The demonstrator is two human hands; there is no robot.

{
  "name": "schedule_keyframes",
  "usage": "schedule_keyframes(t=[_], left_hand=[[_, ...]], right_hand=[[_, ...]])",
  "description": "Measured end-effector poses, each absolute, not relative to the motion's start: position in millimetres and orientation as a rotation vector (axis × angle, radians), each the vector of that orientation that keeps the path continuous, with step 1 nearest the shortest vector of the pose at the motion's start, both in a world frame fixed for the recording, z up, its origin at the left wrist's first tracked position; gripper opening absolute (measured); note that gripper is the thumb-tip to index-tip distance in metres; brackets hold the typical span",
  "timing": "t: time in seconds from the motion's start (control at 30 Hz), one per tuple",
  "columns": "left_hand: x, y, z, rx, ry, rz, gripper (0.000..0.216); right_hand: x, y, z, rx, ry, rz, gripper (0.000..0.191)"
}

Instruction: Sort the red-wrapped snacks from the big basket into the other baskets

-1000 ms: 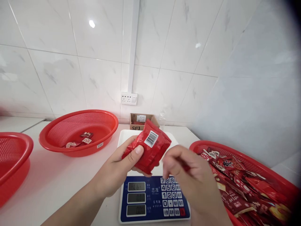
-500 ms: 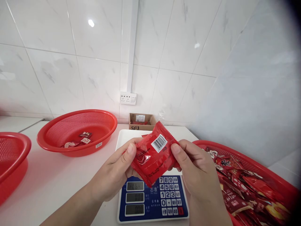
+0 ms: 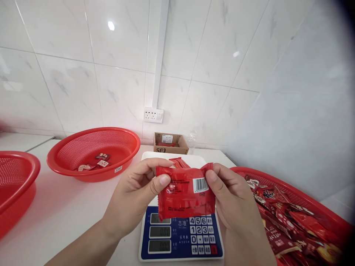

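Observation:
A red snack packet with a white barcode label is held up level between both hands, its printed back toward me. My left hand pinches its left end, thumb on the face. At the right end my right hand grips the upper corner beside the barcode. Below and behind the packet is a white digital scale with a blue panel, displays and number keys; the packet covers part of it. Another red packet lies on the scale's white plate, partly hidden.
A red basket full of packets stands at the right. On the left, a red basket holds several packets, with another red basket at the edge. A small cardboard box sits by the tiled wall, under a socket.
The packet has turned from a slant to nearly level, with its barcode now at the right. My left hand has shifted its hold to the upper left end. The view has moved slightly.

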State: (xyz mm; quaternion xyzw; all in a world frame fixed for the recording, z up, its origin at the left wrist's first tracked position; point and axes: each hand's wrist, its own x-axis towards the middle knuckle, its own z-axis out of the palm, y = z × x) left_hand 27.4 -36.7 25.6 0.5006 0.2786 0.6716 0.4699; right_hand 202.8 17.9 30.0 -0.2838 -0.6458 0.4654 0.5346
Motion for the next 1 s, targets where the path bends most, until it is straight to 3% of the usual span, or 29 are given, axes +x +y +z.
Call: schedule_keyframes(t=[0.23, 1.0], left_hand=[[30, -42, 27, 1.270, 0.715, 1.838, 0.018], [32, -48, 26, 1.335, 0.721, 1.943, 0.025]], right_hand=[[203, 16, 26, -0.664, -1.481, 1.116, 0.036], [199, 5, 28, -0.687, -1.408, 0.978, 0.034]])
